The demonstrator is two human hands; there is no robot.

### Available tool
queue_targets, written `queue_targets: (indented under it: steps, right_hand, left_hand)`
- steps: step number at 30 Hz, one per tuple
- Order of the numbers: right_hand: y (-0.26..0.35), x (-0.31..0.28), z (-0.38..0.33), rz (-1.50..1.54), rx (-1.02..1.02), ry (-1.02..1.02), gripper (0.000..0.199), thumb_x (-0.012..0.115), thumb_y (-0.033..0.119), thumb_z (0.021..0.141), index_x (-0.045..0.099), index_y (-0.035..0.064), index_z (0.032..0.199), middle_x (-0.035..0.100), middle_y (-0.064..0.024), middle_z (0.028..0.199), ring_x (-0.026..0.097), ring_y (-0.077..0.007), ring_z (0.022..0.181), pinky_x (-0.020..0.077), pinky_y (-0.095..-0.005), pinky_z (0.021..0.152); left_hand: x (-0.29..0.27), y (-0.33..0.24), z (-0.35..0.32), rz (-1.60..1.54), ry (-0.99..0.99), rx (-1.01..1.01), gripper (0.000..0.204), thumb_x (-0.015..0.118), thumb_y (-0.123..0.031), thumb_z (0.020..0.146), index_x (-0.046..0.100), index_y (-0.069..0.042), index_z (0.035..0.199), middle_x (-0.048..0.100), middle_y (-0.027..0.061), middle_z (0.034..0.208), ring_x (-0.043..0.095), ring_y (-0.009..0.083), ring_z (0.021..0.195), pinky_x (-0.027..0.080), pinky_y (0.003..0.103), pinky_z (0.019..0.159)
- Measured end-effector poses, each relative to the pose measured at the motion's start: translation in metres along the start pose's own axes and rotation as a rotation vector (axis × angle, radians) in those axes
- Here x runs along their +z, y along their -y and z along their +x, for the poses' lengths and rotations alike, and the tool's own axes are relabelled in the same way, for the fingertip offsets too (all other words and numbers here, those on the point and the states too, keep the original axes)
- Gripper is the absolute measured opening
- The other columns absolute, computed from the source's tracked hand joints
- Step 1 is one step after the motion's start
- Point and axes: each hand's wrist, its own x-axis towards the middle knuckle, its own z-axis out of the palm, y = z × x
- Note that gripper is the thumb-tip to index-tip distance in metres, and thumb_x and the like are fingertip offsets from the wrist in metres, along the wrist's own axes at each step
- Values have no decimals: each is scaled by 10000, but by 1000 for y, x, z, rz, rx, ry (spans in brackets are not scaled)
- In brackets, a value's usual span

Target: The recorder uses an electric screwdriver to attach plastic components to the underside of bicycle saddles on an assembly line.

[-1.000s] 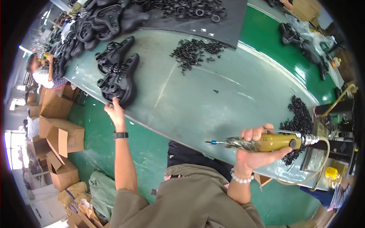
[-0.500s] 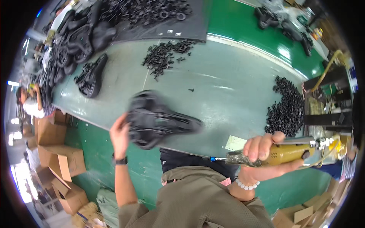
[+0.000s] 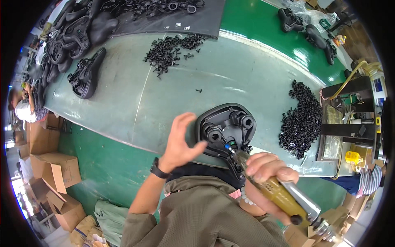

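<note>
A black bicycle saddle (image 3: 221,118) lies underside up at the near edge of the table, its two round springs and rails showing. My left hand (image 3: 178,144) is open beside the saddle's left side, fingers apart, holding nothing. Wrapped around a yellow-and-silver power screwdriver (image 3: 284,195) is my right hand (image 3: 266,168). Its blue-collared bit points at the middle of the saddle's rails; whether the tip touches, I cannot tell. Part of the saddle's nose is hidden behind the screwdriver.
A single screw (image 3: 198,90) lies beyond the saddle. Small black screws form a far pile (image 3: 164,55) and a right-hand pile (image 3: 302,119). Another saddle (image 3: 87,76) rests at left, near heaped saddles (image 3: 78,35). A dark rack (image 3: 349,129) stands right; cardboard boxes (image 3: 55,168) sit lower left.
The saddle has moved right and turned so its nose points toward me. My left hand has let go of it. The screwdriver has swung round, its bit now over the saddle.
</note>
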Motion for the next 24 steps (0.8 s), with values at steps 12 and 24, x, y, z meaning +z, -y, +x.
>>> queue_targets:
  steps: [12,24]
  right_hand:
    - [-42,7,-11,-99,74,306,926,518,805,760,474,0,1215,588,-139,895,602,-286,756,504,-440,708]
    - [-39,16,-10,-168,78,294,962,500,834,734,469,6,1225,585,-126,842,591,-275,691,501,-421,645]
  left_hand:
    - [35,-2,2,110,-153,141,558,787,-119,539,595,-37,1057,563,123,948,550,333,936,491,425,788]
    - [32,-3,5,58,-95,88,599,809,-116,507,596,-50,1064,560,79,924,558,307,943,525,400,746]
